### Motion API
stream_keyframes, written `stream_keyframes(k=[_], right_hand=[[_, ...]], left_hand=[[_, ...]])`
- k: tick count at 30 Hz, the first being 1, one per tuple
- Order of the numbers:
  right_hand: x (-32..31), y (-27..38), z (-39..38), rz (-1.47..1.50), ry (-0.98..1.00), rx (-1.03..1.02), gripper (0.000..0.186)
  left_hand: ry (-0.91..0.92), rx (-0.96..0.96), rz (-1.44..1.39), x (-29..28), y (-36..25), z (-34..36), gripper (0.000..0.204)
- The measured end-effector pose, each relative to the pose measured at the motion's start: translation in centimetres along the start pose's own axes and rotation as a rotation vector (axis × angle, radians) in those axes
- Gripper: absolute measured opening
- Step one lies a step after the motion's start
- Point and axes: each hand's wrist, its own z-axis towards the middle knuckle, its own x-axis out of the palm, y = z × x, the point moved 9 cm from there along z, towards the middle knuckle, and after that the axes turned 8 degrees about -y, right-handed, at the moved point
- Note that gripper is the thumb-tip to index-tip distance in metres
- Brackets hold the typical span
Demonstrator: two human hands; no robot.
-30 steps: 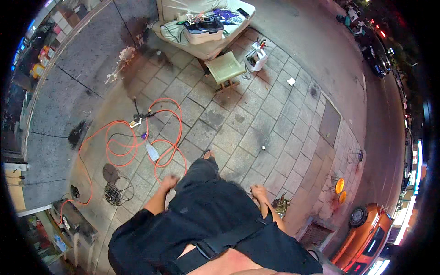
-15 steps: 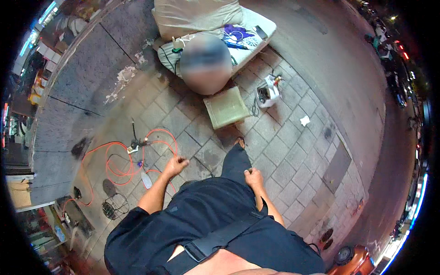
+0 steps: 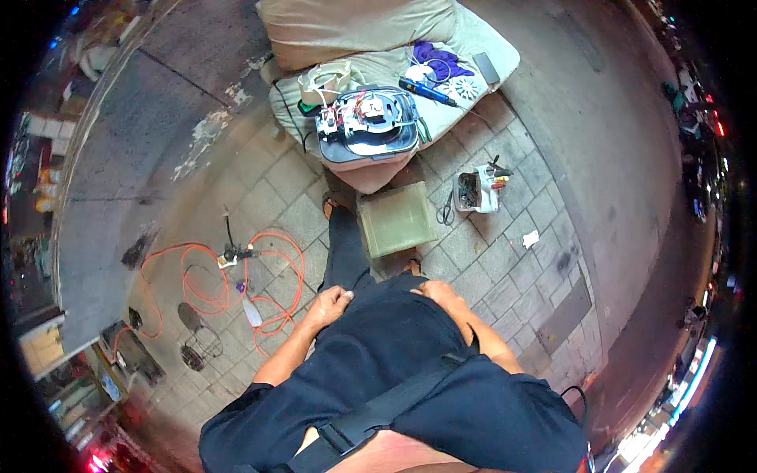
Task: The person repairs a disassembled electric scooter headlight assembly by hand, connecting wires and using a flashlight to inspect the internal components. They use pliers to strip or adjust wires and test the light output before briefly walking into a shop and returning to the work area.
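My left hand [image 3: 330, 306] is closed, its fingertips against the dark trousers [image 3: 344, 244] at the left thigh. Lower on the right, my right hand [image 3: 441, 293] is also closed, fingers curled into the dark cloth at the other thigh. Ahead of my feet stands a square, pale green stool [image 3: 398, 219]. Beyond it, on the front of a cushioned seat [image 3: 473, 35], lies an opened appliance [image 3: 369, 118] with a dark rounded shell and exposed wires. A blue pen-shaped tool [image 3: 426, 91], a purple cloth [image 3: 439, 60], a white finned wheel [image 3: 463, 88] and a phone [image 3: 486, 68] lie beside it.
A white tool bin [image 3: 479, 189] stands right of the stool, a cable beside it. Orange hose [image 3: 296, 268] lies looped on the paving at left, with a power strip [image 3: 227, 261] and a clear bottle [image 3: 251, 311]. A white scrap [image 3: 531, 238] lies at right; the road curves beyond.
My view has moved forward, and the left foot now shows beside the stool. My left hand has come from out beside me to the left thigh. The opened appliance is now plainly visible.
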Motion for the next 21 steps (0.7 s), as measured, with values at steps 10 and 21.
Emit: stream_keyframes(k=[10,21], right_hand=[[-16.0,9.8,1.1,-0.102,0.124,0.302,0.06],[-18.9,6.1,15.9,-0.141,0.176,0.237,0.046]], left_hand=[[0.704,-0.377,-0.408,-5.4,-6.8,9.6,0.041],[0.786,-0.729,-0.389,-0.7,-1.1,16.2,0.04]])
